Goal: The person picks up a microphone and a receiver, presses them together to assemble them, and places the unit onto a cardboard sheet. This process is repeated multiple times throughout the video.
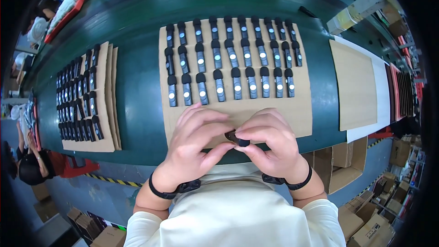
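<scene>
Close in front of my body, my left hand (192, 142) and my right hand (273, 139) meet over the near edge of a cardboard sheet (238, 113). Fingers and thumb of the left pinch a small dark clip-on microphone (230, 136), mostly hidden by the fingertips. A black foam cap (243, 143) is pinched in my right hand at the microphone's end; whether it is fitted on is unclear. Just beyond my hands, several like grey microphones (220, 88) with black foam tops lie in three rows on the cardboard.
To the left, stacked cardboard sheets (106, 132) carry more microphones on a green table (139, 82). A bare cardboard sheet (359, 87) lies on white board at the right. Below the table's right edge stands an open carton (350, 174). Another person (34, 162) sits at far left.
</scene>
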The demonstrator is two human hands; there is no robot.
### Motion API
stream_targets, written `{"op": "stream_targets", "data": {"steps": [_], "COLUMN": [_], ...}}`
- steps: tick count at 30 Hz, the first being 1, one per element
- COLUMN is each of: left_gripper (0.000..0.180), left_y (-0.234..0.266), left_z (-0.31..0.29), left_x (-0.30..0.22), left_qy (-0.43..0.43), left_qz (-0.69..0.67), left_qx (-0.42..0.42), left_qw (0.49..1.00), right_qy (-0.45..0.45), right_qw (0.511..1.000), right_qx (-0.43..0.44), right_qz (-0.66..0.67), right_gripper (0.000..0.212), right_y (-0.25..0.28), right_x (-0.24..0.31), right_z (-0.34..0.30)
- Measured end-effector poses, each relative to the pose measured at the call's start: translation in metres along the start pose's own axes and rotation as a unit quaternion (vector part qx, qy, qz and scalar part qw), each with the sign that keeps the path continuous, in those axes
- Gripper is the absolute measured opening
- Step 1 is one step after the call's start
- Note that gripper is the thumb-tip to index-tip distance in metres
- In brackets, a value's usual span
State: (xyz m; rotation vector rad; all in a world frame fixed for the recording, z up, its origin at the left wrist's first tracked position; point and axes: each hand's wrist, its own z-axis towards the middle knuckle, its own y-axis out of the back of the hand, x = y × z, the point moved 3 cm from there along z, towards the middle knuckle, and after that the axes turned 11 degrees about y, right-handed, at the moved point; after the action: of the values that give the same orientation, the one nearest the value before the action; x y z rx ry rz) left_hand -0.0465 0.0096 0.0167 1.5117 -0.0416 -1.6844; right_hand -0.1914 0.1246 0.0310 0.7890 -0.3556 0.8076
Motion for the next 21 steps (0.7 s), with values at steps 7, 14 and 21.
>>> {"op": "stream_targets", "data": {"steps": [7, 14, 21], "left_gripper": [0.027, 0.036, 0.053], "left_y": [0.033, 0.047, 0.045], "left_z": [-0.017, -0.031, -0.029], "left_x": [0.025, 0.06, 0.074], "left_qy": [0.09, 0.146, 0.242], "left_qz": [-0.001, 0.042, -0.073], "left_qx": [-0.101, -0.18, -0.167], "left_qw": [0.991, 0.972, 0.953], "right_qy": [-0.088, -0.086, -0.095], "right_qw": [0.991, 0.963, 0.932], "right_qx": [0.016, 0.024, 0.188], "right_qz": [-0.102, -0.255, -0.294], "right_gripper": [0.03, 0.026, 0.024], "right_y": [0.059, 0.105, 0.1], "right_x": [-0.023, -0.056, -0.054], "right_z": [-0.021, -0.051, -0.06]}}
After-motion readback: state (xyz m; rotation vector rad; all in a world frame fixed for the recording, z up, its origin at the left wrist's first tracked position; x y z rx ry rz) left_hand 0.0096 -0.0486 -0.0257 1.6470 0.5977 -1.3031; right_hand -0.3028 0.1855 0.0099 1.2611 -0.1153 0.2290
